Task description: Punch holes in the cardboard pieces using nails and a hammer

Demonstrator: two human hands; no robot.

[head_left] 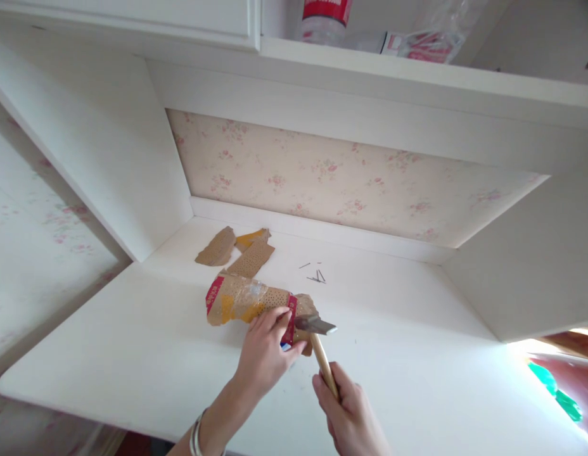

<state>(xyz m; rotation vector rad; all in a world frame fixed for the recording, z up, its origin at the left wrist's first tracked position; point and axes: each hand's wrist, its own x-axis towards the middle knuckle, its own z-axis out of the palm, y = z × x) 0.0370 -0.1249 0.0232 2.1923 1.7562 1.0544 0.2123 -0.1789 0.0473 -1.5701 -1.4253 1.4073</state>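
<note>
A wooden-handled hammer (324, 364) is in my right hand (348, 411), with the fingers wrapped round the lower handle. Its metal head lies over the right end of a long, torn piece of cardboard (241, 300); whether it touches cannot be made out. This cardboard has rows of small holes, clear tape, yellow patches and red strips. My left hand (265, 345) grips it beside the red strip, close to the hammer head, thumb and fingers bent. Anything small between those fingertips is hidden. Several loose nails (317, 277) lie on the white desk (398, 380) beyond the hammer.
More torn cardboard scraps (217, 247) lie at the back left of the desk. White side panels close in both ends. Above, a shelf (417, 73) overhangs, carrying a red-labelled bottle (325, 19) and a clear plastic bag (436, 41). Something green (555, 389) shows past the right edge.
</note>
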